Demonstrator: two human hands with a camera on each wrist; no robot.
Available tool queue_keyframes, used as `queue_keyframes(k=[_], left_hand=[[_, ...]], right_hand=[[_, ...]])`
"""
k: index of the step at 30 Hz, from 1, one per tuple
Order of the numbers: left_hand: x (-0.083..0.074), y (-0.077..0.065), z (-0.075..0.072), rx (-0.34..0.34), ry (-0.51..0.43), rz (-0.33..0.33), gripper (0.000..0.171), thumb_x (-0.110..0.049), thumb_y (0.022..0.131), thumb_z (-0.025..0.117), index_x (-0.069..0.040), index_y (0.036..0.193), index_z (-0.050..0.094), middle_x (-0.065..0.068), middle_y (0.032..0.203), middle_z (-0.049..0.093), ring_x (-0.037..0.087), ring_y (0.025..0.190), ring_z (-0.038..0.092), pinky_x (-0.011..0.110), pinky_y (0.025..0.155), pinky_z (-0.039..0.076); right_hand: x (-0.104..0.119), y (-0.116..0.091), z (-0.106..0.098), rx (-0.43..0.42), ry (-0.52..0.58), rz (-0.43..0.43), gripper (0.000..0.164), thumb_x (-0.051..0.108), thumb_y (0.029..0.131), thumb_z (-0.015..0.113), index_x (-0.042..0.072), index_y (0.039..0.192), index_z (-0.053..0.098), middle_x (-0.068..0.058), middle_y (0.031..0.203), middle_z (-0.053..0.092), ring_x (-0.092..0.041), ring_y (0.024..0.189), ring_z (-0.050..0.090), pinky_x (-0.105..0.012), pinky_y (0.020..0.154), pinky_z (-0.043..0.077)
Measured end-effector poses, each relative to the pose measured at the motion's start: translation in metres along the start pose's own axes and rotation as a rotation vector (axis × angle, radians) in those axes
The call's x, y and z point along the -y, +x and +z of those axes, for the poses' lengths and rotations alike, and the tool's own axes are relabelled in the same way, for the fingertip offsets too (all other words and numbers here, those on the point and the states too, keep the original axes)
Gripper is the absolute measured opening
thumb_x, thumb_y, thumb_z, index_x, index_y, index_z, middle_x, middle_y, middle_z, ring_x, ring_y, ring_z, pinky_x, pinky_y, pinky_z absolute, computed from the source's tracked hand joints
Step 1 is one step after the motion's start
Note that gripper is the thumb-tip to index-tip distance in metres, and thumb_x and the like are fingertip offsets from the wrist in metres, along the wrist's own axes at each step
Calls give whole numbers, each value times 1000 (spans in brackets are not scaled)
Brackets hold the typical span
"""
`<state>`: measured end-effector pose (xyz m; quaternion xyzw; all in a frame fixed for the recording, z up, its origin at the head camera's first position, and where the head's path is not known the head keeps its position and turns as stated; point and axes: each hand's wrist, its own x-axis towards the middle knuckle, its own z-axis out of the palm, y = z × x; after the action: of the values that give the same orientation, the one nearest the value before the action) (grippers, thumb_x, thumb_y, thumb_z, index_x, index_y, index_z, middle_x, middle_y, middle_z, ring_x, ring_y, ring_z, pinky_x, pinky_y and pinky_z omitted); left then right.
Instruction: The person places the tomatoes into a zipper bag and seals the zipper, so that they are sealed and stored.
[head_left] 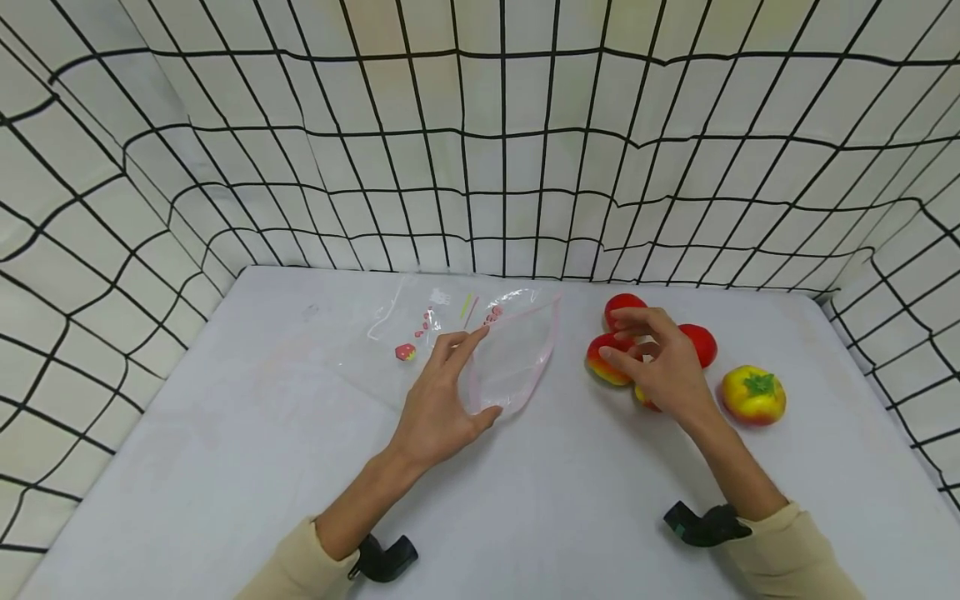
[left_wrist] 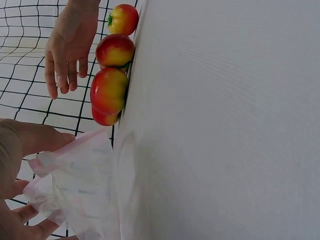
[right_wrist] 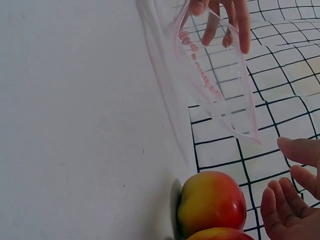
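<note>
A clear plastic bag (head_left: 517, 358) with a pink-edged mouth and printed red fruit pictures lies across the table, its mouth raised and spread. My left hand (head_left: 442, 408) holds that mouth, thumb at the near edge and fingers at the far edge; in the left wrist view the thumb (left_wrist: 52, 139) overlaps the pink rim. Over a cluster of red and yellow toy fruits (head_left: 609, 360) hovers my right hand (head_left: 667, 367), fingers loosely bent around nothing. The right wrist view shows it beside a rounded fruit (right_wrist: 212, 202), a gap between them.
To the right of the cluster sits a yellow-red fruit (head_left: 753, 395) with a green leafy top. A black wire grid (head_left: 502, 192) over pale walls borders the white table (head_left: 247, 417) at the back and sides. Small black devices (head_left: 386, 558) are worn at both wrists.
</note>
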<state>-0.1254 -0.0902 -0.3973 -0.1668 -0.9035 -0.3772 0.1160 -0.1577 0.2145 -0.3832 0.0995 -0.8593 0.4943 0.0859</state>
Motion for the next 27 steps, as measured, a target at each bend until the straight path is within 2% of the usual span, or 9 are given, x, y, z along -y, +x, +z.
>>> queue_keyframes(k=[13, 20, 23, 27], left_hand=[[0, 0, -1, 12, -17, -17, 99, -13, 69, 96, -20, 155, 49, 2, 141, 51, 23, 124, 61, 40, 88, 63], [0, 0, -1, 23, -23, -32, 99, -13, 69, 96, -21, 156, 48, 0, 142, 51, 22, 125, 61, 39, 86, 62], [0, 0, -1, 22, -18, -30, 99, -13, 69, 96, -22, 155, 48, 1, 142, 51, 23, 125, 61, 39, 87, 63], [0, -1, -2, 18, -10, -27, 99, -14, 69, 96, -22, 155, 48, 2, 142, 51, 23, 125, 61, 40, 89, 63]], right_hand=[[-9, 3, -17, 20, -138, 60, 54, 22, 91, 81, 10, 139, 59, -16, 139, 57, -34, 127, 55, -5, 87, 49], [-15, 3, -23, 82, -176, 104, 58, 26, 91, 81, 10, 141, 57, -17, 144, 55, -37, 123, 58, -2, 82, 45], [-17, 4, -25, 117, -191, 119, 58, 27, 91, 82, 10, 141, 57, -17, 144, 55, -36, 120, 59, -5, 82, 47], [-19, 6, -27, 155, -225, 119, 56, 27, 90, 82, 10, 138, 59, -16, 142, 56, -37, 120, 60, -15, 86, 52]])
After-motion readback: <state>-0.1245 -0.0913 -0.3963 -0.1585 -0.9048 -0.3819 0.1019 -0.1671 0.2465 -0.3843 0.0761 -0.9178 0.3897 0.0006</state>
